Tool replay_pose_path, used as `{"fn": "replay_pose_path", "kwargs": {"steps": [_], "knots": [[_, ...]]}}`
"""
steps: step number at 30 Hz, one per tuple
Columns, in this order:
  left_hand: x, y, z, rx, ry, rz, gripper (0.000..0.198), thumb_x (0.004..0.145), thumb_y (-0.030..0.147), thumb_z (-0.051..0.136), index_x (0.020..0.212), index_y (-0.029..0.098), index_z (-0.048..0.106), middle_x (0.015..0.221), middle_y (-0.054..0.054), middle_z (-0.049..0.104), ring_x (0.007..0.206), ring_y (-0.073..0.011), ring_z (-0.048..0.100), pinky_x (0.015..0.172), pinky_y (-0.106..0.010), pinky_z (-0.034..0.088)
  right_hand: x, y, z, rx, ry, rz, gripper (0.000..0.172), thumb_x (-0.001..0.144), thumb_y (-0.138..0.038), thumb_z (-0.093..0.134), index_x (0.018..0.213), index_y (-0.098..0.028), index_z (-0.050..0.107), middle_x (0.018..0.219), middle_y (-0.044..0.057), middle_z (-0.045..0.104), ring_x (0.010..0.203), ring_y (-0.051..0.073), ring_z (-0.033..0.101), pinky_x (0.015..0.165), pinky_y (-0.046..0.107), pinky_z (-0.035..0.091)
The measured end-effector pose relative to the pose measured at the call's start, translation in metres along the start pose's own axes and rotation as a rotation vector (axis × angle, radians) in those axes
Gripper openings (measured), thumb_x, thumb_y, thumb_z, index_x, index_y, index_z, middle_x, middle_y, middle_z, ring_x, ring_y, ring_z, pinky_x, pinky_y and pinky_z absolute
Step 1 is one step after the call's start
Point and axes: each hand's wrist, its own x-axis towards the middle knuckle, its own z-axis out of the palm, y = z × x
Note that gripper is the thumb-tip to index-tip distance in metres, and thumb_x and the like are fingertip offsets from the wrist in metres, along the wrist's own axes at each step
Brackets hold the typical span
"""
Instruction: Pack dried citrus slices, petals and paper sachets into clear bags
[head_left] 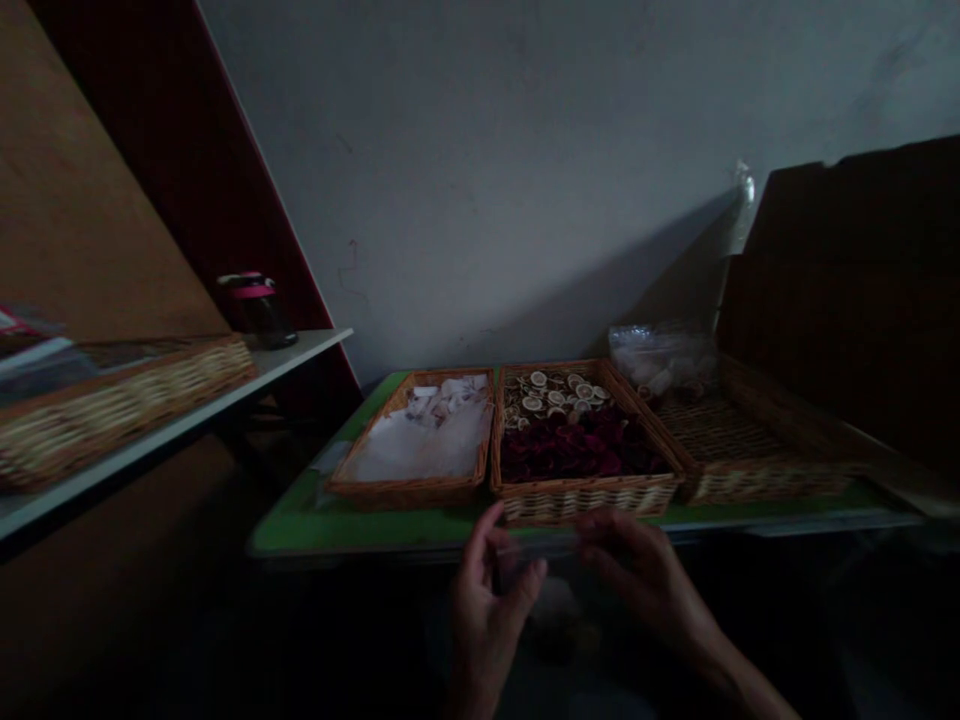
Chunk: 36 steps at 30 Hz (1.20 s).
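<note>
Dim, underexposed shot. Soft light seems to come from the far left, falling on the grey wall [480, 180] and the wicker baskets [585, 495], the brightest areas. A broad diagonal shadow crosses the wall toward the far right, and the dark board [847, 300] there is nearly black. Near the bottom, the left hand [487, 620] and right hand [645, 570] are murky, soft and slightly blurred. The white shelf [180, 425] looks stretched by wide-angle distortion at the left edge.

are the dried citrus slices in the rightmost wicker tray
No, the dried citrus slices lie in the middle wicker tray, beside dark red petals.
</note>
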Motion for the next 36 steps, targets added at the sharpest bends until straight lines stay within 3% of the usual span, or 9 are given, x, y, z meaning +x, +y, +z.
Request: {"fn": "replay_pose_path", "kwargs": {"steps": [3, 6, 10, 15, 20, 25, 27, 31, 36], "knots": [[0.012, 0.010, 0.000, -0.068, -0.115, -0.034, 0.040, 0.070, 0.048, 0.082, 0.097, 0.018, 0.079, 0.089, -0.004, 0.068, 0.084, -0.0184, 0.066, 0.076, -0.026, 0.055, 0.001, 0.001, -0.003, 0.089, 0.015, 0.058, 0.034, 0.085, -0.036, 0.074, 0.114, -0.020, 0.070, 0.088, 0.005, 0.077, 0.080, 0.021, 0.071, 0.073, 0.030, 0.055], [0.018, 0.013, 0.006, -0.086, -0.142, -0.068, 0.028, 0.069, 0.045, 0.083, 0.074, 0.017, 0.079, 0.081, -0.004, 0.073, 0.083, -0.0185, 0.067, 0.077, -0.025, 0.053, 0.004, 0.003, -0.003, 0.146, 0.045, 0.115, 0.036, 0.081, -0.044, 0.078, 0.106, -0.018, 0.073, 0.087, 0.007, 0.078, 0.080, 0.022, 0.072, 0.071, 0.030, 0.056], [0.021, 0.012, 0.013, -0.086, -0.128, -0.111, 0.029, 0.071, 0.045, 0.081, 0.073, 0.016, 0.078, 0.066, -0.002, 0.072, 0.066, -0.0154, 0.063, 0.065, -0.023, 0.050, 0.006, 0.012, -0.006, 0.196, 0.057, 0.134, 0.041, 0.078, -0.051, 0.080, 0.101, -0.017, 0.075, 0.087, 0.008, 0.077, 0.079, 0.022, 0.071, 0.071, 0.031, 0.056], [0.026, 0.016, 0.015, -0.074, -0.093, -0.077, 0.030, 0.070, 0.045, 0.080, 0.070, 0.016, 0.077, 0.063, -0.001, 0.071, 0.064, -0.0142, 0.062, 0.063, -0.022, 0.048, 0.003, 0.029, -0.009, 0.091, -0.049, 0.110, 0.039, 0.085, -0.054, 0.071, 0.083, -0.016, 0.077, 0.079, 0.007, 0.074, 0.075, 0.021, 0.067, 0.070, 0.031, 0.053], [0.029, 0.022, 0.016, -0.083, -0.052, -0.062, 0.030, 0.069, 0.046, 0.081, 0.071, 0.016, 0.078, 0.064, -0.002, 0.073, 0.064, -0.0150, 0.065, 0.062, -0.022, 0.052, 0.000, 0.035, -0.009, 0.004, -0.082, 0.114, 0.035, 0.085, -0.051, 0.070, 0.083, -0.016, 0.077, 0.079, 0.006, 0.074, 0.076, 0.020, 0.066, 0.069, 0.029, 0.051], [0.028, 0.021, 0.020, -0.105, -0.045, -0.071, 0.037, 0.063, 0.053, 0.087, 0.075, 0.019, 0.081, 0.068, -0.004, 0.078, 0.066, -0.0160, 0.070, 0.062, -0.020, 0.055, -0.001, 0.029, -0.007, 0.168, -0.136, 0.213, 0.047, 0.084, -0.062, 0.068, 0.087, -0.015, 0.074, 0.069, 0.001, 0.064, 0.055, 0.011, 0.050, 0.051, 0.021, 0.041], [0.027, 0.021, 0.020, -0.138, -0.052, -0.098, 0.043, 0.063, 0.055, 0.087, 0.089, 0.020, 0.082, 0.077, -0.005, 0.082, 0.073, -0.0184, 0.074, 0.068, -0.021, 0.059, 0.003, 0.023, -0.014, 0.239, -0.116, 0.215, 0.050, 0.083, -0.064, 0.069, 0.081, -0.014, 0.072, 0.065, 0.000, 0.060, 0.054, 0.010, 0.047, 0.052, 0.021, 0.040], [0.027, 0.022, 0.019, -0.194, -0.106, -0.067, 0.062, 0.068, 0.054, 0.085, 0.122, 0.028, 0.072, 0.104, -0.002, 0.082, 0.103, -0.0184, 0.074, 0.092, -0.019, 0.057, 0.021, 0.001, -0.057, 0.243, -0.006, 0.132, 0.046, 0.082, -0.061, 0.073, 0.079, -0.015, 0.071, 0.068, 0.001, 0.062, 0.060, 0.012, 0.054, 0.058, 0.024, 0.046], [0.031, 0.007, 0.021, -0.186, -0.075, -0.111, 0.062, 0.066, 0.057, 0.086, 0.117, 0.025, 0.072, 0.087, 0.002, 0.079, 0.093, -0.0137, 0.074, 0.091, -0.013, 0.053, 0.070, -0.019, -0.154, 0.084, 0.245, -0.023, 0.038, 0.081, -0.053, 0.075, 0.081, -0.014, 0.073, 0.067, 0.001, 0.063, 0.061, 0.012, 0.055, 0.060, 0.024, 0.047]]}}
